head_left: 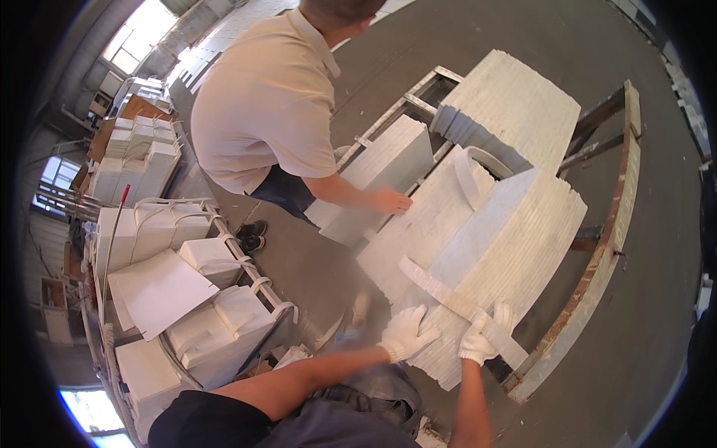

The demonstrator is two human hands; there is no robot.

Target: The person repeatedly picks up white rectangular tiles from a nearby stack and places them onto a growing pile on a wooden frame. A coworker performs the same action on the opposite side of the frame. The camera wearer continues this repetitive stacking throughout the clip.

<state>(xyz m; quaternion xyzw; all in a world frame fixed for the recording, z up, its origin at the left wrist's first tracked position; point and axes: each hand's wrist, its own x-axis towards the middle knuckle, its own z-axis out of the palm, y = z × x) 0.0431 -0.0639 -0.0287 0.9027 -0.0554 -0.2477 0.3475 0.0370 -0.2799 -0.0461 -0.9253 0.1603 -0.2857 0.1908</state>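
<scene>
Right of centre, one pale strap (435, 287) already lies across the slab stack (517, 250), though seemingly unfastened, and another strap (466, 179) loops loosely farther up, while the left hand (407, 334) rests released on the slabs and the right hand (478, 342) meets the nearer strap, its grip impossible to tell.

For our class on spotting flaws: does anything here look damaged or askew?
The long rail at right looks worn: its pale surface has rust-brown patches. The far white strap looks askew, curling in a loop above the slabs.
</scene>
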